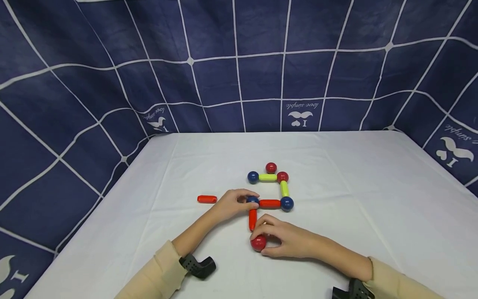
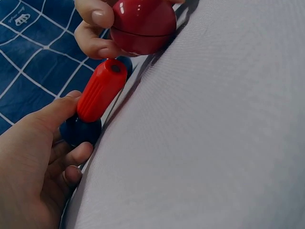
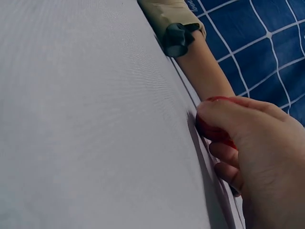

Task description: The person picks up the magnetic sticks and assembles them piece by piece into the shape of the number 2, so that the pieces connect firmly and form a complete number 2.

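With thumb and fingers, my left hand (image 1: 232,204) grips a blue ball (image 1: 252,200) at a corner of a ball-and-rod figure lying on the table. A red rod (image 1: 252,219) runs from that ball toward me, its end bare with a dark dot in the left wrist view. My right hand (image 1: 289,238) holds a glossy red ball (image 1: 258,243) just beyond the rod's end, a narrow gap between them. From the gripped blue ball another red rod (image 1: 269,204) leads right to a second blue ball (image 1: 286,204).
Yellow-green rods (image 1: 284,189) continue the figure through a red ball (image 1: 282,177) to a far blue ball (image 1: 253,177). Behind it sits a separate red ball (image 1: 271,167). A loose red rod (image 1: 207,199) lies left on the white tablecloth (image 1: 354,174); a blue checked curtain (image 1: 261,79) surrounds it.
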`<state>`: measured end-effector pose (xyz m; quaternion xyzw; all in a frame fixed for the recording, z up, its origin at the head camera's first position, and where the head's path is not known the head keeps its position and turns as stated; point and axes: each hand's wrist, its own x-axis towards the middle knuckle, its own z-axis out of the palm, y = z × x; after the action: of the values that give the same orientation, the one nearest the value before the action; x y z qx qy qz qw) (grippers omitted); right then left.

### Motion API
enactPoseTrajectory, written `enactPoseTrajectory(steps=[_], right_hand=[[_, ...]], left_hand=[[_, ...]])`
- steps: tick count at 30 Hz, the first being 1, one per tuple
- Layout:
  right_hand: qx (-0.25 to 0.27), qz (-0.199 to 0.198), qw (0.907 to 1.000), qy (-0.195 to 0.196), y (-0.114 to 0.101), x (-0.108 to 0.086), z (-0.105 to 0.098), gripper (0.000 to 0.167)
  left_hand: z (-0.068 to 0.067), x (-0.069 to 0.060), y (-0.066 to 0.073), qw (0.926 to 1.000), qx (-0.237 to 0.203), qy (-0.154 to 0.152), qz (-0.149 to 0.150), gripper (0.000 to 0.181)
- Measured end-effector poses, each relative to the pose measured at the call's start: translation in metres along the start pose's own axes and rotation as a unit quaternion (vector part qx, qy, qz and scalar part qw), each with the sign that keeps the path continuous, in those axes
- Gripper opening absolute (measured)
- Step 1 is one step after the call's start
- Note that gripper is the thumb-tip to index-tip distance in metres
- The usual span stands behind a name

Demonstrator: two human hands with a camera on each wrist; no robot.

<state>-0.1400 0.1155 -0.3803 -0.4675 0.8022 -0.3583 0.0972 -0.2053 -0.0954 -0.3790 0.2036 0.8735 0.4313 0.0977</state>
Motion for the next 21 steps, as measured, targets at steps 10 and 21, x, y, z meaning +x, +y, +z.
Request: enactPoseTrajectory(steps=[10,21], right_hand=[[-0.025,-0.058,0.9977,0.025,-0.0002,0.0022,0.0034,0.023],[-0.027,-0.052,0.9973,0.044,-0.0004,0.0047,0.0054,0.023]], left_hand=[[-0.0007,-0.0001,-0.0009,0.9999,-0.014,0.003,0.004,0.030],[-0.0020,0.0011,-0.0006,0.9991,-0.041,-0.010,-0.005,0.029]])
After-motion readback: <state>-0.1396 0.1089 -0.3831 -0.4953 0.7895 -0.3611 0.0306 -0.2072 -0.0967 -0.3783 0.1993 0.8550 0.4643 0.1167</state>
